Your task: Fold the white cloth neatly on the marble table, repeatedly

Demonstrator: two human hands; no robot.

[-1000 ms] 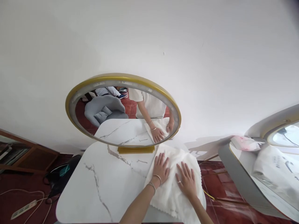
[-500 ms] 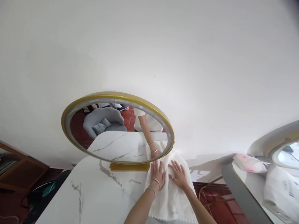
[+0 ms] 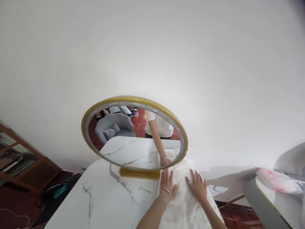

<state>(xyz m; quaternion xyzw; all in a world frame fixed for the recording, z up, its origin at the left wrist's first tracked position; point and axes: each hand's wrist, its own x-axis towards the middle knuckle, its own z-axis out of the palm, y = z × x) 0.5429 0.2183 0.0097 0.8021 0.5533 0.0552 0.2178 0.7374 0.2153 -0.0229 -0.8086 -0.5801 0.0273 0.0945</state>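
Observation:
A white, fleecy cloth (image 3: 182, 203) lies over the right end of the marble-patterned table (image 3: 114, 206). My left hand (image 3: 168, 186) rests flat on the cloth's left part, fingers stretched toward the mirror base; bangles circle its wrist. On the right part of the cloth lies my right hand (image 3: 197, 185), fingers spread and a ring on one of them. Just beyond the left hand stands an oval-looking mirror (image 3: 133, 152) with a gold frame on a gold base (image 3: 139, 174). One arm and part of the cloth show in its reflection.
At the right, a second table (image 3: 267, 203) carries a pink-and-white soft pack (image 3: 277, 180). A wooden shelf (image 3: 35, 168) with books or papers stands at the left, near a dark bag-like thing (image 3: 60, 194). A white wall (image 3: 152, 47) rises behind the mirror.
The camera view has swung left, so things appear farther right. My hands have moved apart, the right one outward, and the cloth between them looks flatter and wider.

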